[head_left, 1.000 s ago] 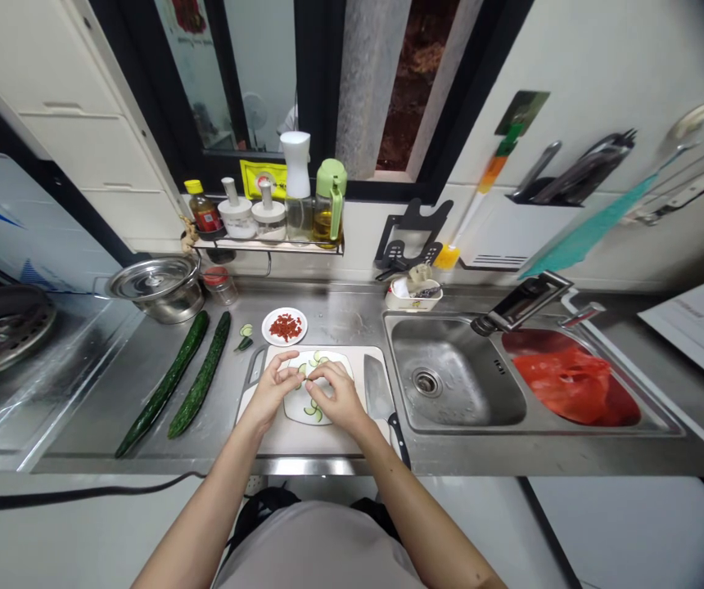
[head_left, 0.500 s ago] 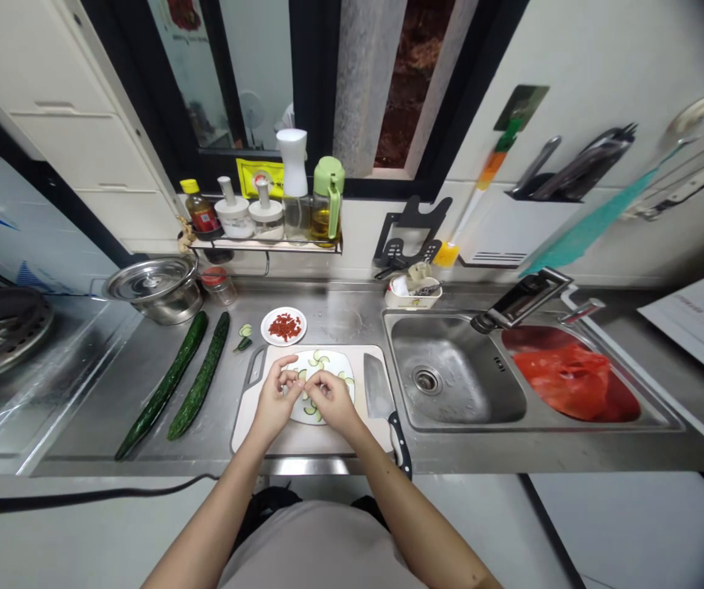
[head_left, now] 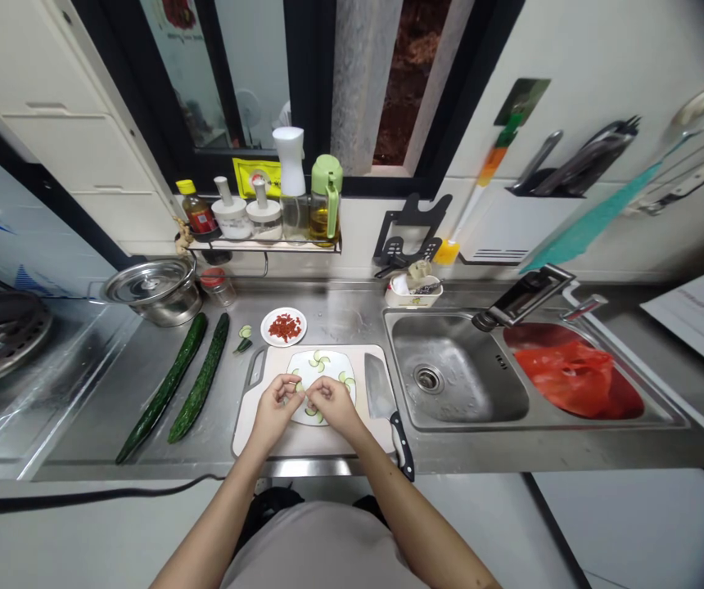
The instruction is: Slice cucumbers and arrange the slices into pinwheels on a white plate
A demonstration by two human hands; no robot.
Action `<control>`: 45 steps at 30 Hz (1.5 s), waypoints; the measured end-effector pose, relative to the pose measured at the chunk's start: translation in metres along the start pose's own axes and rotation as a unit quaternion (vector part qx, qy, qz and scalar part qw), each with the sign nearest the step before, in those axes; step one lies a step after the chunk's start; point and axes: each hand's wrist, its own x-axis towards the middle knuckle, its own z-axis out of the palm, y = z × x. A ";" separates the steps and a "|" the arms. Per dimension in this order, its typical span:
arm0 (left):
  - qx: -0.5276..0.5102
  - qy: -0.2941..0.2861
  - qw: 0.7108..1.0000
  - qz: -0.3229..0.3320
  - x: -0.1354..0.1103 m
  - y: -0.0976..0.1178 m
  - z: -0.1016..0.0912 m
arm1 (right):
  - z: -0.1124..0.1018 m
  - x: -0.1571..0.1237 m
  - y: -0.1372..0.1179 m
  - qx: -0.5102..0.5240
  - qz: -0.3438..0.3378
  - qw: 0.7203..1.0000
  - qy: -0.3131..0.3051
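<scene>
Both hands meet over a white plate [head_left: 333, 366] lying on the cutting board [head_left: 252, 421]. My left hand [head_left: 277, 406] is closed in a pinch, with a small pale cucumber slice [head_left: 301, 389] at its fingertips. My right hand [head_left: 333, 402], also pinched, touches the same slice from the other side. Thin cucumber slices [head_left: 319, 361] with green rims lie in curved clusters around the plate; my fingers cover part of them. A kitchen knife [head_left: 379, 387] rests along the board's right side, its black handle over the front edge.
Left of the board lie two whole cucumbers [head_left: 201, 393] and some cucumber ends [head_left: 243, 339]. Behind it sits a small plate of red bits [head_left: 284, 327]. A steel pot [head_left: 159, 292] is farther left. To the right are a sink [head_left: 456, 376] and a red plastic bag [head_left: 566, 376].
My left hand's raised fingers have curled in closer to the thumb. Both hands have shifted only slightly, staying together over the plate.
</scene>
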 end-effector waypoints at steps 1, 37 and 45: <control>0.002 0.001 1.000 0.001 -0.001 -0.002 -0.001 | 0.000 0.000 0.002 -0.005 0.007 1.000 -0.005; 0.400 0.064 0.909 -0.096 0.053 -0.059 -0.007 | 0.016 0.069 0.032 -0.470 0.061 0.880 -0.022; 0.422 0.061 0.902 -0.066 0.054 -0.062 -0.007 | 0.021 0.071 0.036 -0.508 0.053 0.859 -0.032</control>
